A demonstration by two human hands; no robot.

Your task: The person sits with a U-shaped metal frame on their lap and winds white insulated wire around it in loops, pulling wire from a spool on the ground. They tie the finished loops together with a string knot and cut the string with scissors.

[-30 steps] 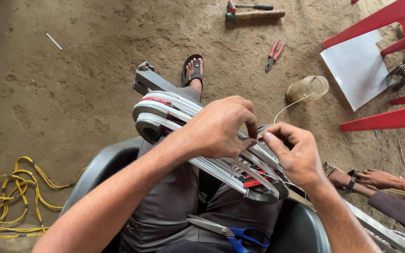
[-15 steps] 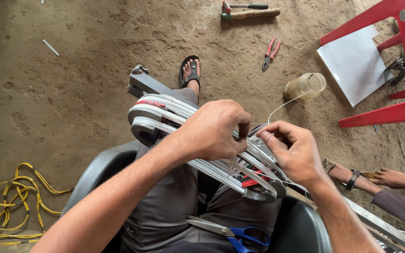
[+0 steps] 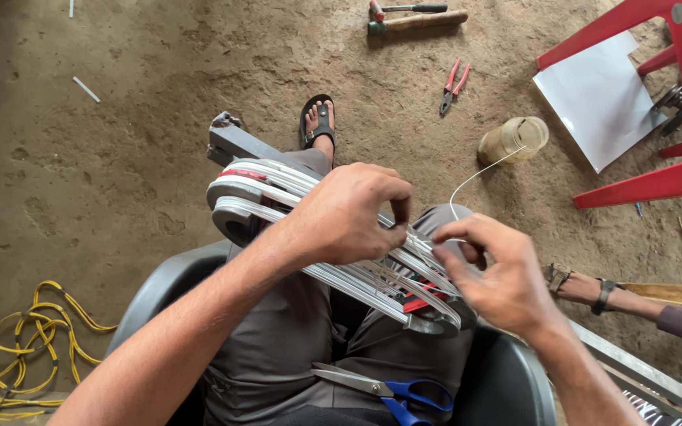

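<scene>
While the left hand (image 3: 353, 217) clamps a wound coil bundle (image 3: 333, 241) lying across the person's lap, the right hand (image 3: 499, 276) pinches a thin white string (image 3: 479, 170) at the bundle's near end, blue-handled scissors (image 3: 392, 388) resting on the thigh.

A red plastic chair (image 3: 672, 95) stood on the dirt floor — a white sheet (image 3: 597, 99) under it, a jar (image 3: 512, 140) and red pliers (image 3: 453, 85) just left of it, a hammer (image 3: 412, 17) farther left.
</scene>
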